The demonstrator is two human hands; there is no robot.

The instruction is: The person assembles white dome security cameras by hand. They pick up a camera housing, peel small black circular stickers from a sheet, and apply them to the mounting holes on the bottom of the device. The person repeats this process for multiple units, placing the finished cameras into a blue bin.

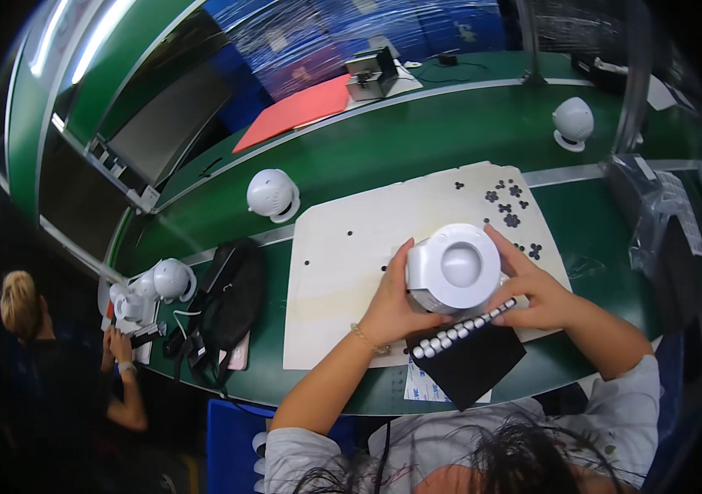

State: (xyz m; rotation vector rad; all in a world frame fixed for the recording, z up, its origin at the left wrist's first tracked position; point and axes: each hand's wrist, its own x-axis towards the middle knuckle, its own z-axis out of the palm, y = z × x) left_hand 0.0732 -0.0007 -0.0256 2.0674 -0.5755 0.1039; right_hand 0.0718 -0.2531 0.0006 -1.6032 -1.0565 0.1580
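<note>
A white round device point(425, 278) is held between my two hands, its ring-shaped base with a round recess turned up. My left hand point(390, 311) is closed around its left side. On its right side, my right hand point(539, 295) grips with a finger along the rim. The right thumb is close to the upper end of a row of small white round pads point(452, 333). That row runs along the edge of a black sheet point(483, 366) just below the device; whether the thumb touches it I cannot tell.
Under my hands lies a cream board point(334, 272) with several black flower-shaped pieces point(512, 221). Similar white devices stand at the back left point(272, 196) and back right point(573, 123). A black bag point(240, 288) lies left. A co-worker point(46, 354) sits far left; plastic bags point(655, 206) lie right.
</note>
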